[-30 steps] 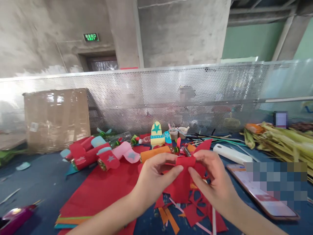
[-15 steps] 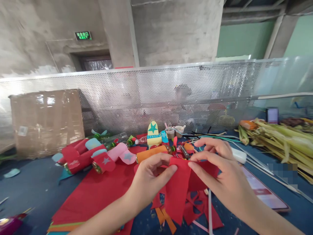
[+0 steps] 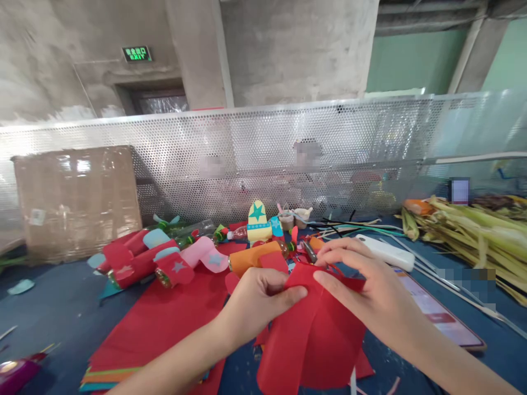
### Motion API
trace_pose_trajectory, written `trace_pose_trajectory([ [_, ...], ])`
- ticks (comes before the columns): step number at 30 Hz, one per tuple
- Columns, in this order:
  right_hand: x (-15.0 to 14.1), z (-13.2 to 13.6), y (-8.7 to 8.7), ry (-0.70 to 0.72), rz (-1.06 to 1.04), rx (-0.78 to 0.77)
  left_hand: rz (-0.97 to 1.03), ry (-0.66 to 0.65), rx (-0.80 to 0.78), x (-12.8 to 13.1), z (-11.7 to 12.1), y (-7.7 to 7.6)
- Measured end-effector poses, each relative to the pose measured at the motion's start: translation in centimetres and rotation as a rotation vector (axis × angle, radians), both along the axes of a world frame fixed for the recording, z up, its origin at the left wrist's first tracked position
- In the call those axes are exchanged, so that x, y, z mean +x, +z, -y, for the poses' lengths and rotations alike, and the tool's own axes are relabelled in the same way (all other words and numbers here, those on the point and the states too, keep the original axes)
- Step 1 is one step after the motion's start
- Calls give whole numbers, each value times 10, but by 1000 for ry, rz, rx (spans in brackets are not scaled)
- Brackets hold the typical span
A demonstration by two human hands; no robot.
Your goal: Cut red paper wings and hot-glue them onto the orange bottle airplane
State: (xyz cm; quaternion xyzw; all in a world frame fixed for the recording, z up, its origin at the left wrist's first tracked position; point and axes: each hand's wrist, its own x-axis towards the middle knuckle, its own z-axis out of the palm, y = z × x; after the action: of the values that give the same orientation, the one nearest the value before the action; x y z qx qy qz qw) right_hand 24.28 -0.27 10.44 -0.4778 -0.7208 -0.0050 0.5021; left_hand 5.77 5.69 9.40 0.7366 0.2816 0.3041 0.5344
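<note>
i pinch a folded red sheet (image 3: 329, 345) above the blue table (image 3: 45, 329), left hand (image 3: 249, 304) and right hand (image 3: 373, 285) nearly closed on its top, seemingly unfinished, while red-wrapped bottles (image 3: 148, 263) beyond look complete.

The sheet (image 3: 317, 334) is between the left hand (image 3: 263, 302) and right hand (image 3: 366, 285), above the table (image 3: 49, 323). To its left lies the stack (image 3: 164, 318), wrapped bottles (image 3: 142, 260) behind. Farther back, cardboard (image 3: 82, 203) stands before the mesh panel (image 3: 267, 181). Rightward lies the phone (image 3: 442, 321), husks (image 3: 473, 236) behind it. Scraps (image 3: 364, 367) seem to lie beneath the sheet, mostly hidden.
</note>
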Motion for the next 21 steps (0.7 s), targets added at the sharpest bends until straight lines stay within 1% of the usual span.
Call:
trace_pose_trajectory([
  [4, -2, 2, 0, 40, -44, -133, -29, -21, -15, 2, 2, -3],
  [9, -1, 0, 0, 32, -42, -177, 71, -97, -45, 2, 1, 1],
  [13, 0, -2, 1, 54, -13, -201, 79, -52, 13, 1, -1, 3],
  [18, 0, -1, -2, 53, -15, -215, 45, -9, 6, 2, -2, 0],
  [21, -2, 0, -2, 86, -23, -235, 37, -14, 22, 3, 0, -1],
])
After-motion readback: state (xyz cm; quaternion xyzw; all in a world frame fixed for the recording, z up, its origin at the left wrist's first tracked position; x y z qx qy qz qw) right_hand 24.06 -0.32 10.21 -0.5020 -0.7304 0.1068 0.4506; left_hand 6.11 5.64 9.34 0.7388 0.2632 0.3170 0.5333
